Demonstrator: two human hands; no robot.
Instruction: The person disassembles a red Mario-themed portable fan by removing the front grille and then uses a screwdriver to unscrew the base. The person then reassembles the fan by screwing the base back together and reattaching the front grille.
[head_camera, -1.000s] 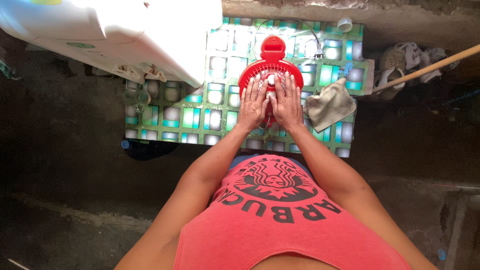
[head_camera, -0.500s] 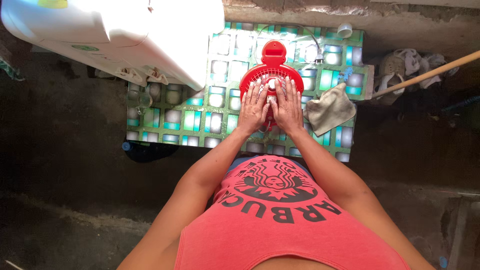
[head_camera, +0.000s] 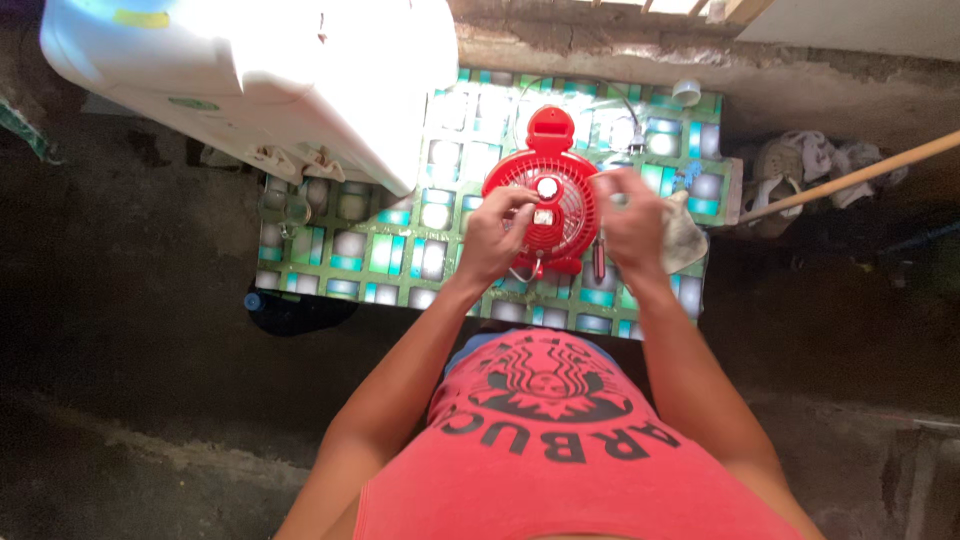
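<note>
One red fan and one grey cloth can be seen on one desk. Two hands are counted, one left, one right. One big white tub and one wooden stick are seen too.

floor: dark concrete | wall: rough | table: green-tiled, sunlit

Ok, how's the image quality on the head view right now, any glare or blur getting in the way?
Head view: the white appliance at top left is blown out by sunlight, its detail lost; the floor on both sides falls into deep shadow; the right hand is motion-blurred, so its grip cannot be made out; the left hand and the red fan on the green tiled table read fairly sharp.
</note>
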